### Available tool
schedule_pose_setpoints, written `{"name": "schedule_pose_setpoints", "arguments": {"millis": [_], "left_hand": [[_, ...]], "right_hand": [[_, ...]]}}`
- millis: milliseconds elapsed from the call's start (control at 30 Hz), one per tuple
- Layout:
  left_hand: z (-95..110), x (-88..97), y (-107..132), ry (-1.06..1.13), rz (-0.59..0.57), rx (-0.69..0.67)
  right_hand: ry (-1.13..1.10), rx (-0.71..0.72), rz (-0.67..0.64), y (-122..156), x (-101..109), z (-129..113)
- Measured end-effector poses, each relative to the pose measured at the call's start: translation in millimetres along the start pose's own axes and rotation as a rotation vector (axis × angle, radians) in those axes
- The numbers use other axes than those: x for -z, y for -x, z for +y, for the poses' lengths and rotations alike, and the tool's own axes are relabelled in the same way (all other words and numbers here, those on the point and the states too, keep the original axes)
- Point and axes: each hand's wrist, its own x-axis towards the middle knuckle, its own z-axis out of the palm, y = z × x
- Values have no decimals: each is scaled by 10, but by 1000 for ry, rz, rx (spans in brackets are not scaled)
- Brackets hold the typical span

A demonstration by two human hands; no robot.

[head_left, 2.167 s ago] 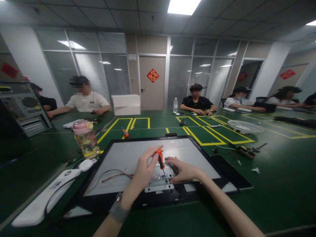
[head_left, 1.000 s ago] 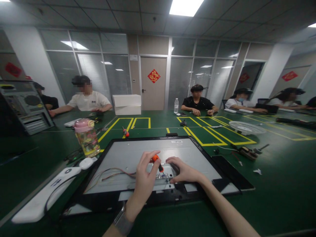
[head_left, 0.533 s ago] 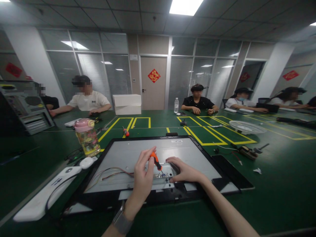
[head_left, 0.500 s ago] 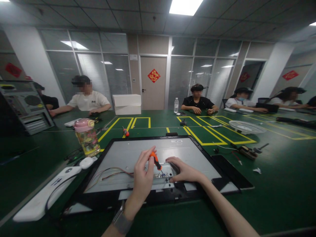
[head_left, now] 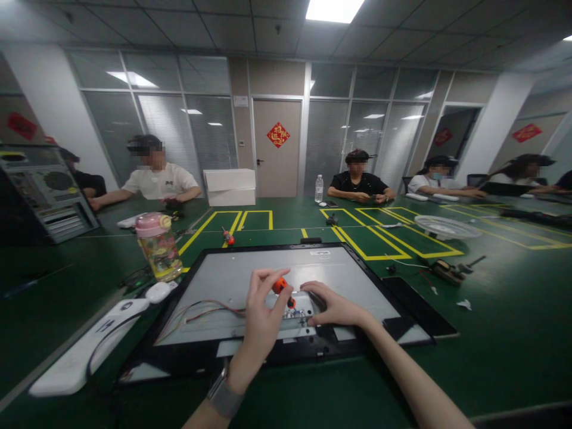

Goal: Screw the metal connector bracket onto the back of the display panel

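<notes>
A black-framed monitor panel (head_left: 223, 280) lies face down on the green table, its grey metal back up. My left hand (head_left: 261, 319) pinches a small orange-handled screwdriver (head_left: 281, 287), tip down on a little circuit board (head_left: 295, 313) near the panel's lower edge. My right hand (head_left: 333, 307) rests fingers-down on the metal plate beside that board, pressing it. Red and brown wires (head_left: 201, 310) run left from the board across the panel. A watch sits on my left wrist.
A pink-lidded bottle (head_left: 157, 247) stands left of the panel, with a white long device (head_left: 84, 351) and a mouse-like piece (head_left: 157, 292). A computer case (head_left: 40, 190) is far left. A fan grille (head_left: 444, 227) and small tools (head_left: 447, 271) lie right. Several people sit across the table.
The screwdriver handle has tilted and dropped lower between my left fingers, as if turned. My right hand stays on the plate. The view has shifted slightly.
</notes>
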Motion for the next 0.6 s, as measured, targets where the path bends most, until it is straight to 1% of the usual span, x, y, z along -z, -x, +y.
{"name": "schedule_pose_setpoints", "arguments": {"millis": [67,200,267,433,600], "left_hand": [[18,-3,11,13,-9,3],[27,-5,28,125,-73,70],[20,-9,34,140,-86,73],[-5,-33,43,49,-37,37],[-34,-51,57,119,-15,121]], "right_hand": [[-5,-4,3,5,-5,0],[-6,-18,-5,12,-4,-2],[-9,-24,-5,13,0,-11],[-15,-33,-9,14,10,-53],[-13,-30,-11,14,9,-45]]}}
